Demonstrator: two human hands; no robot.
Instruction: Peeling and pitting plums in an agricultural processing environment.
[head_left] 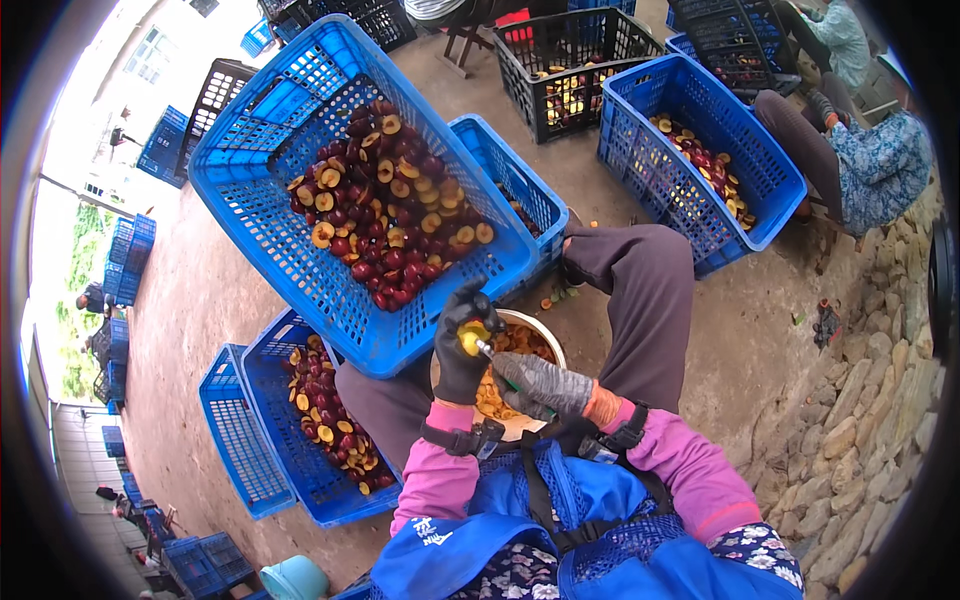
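My left hand [458, 352], in a black glove, is closed on a piece of plum [471, 338] with its yellow flesh showing. In a grey glove, my right hand [548, 384] grips a small tool with a metal tip [485, 349]; the tip touches the fruit and the handle is mostly hidden. Below both hands, between my legs, stands a pale tub [548, 333] holding orange-brown fruit bits. A large blue crate [225, 165] tilts toward me just beyond my left hand, with many dark red whole and halved plums [385, 210] inside.
At left, another blue crate [330, 500] of cut plums stands beside a second blue crate [240, 440]. Farther right are a black crate [525, 90] and a blue crate [640, 190] with plums, near a seated person [880, 165]. A stone edging [850, 440] runs along the right.
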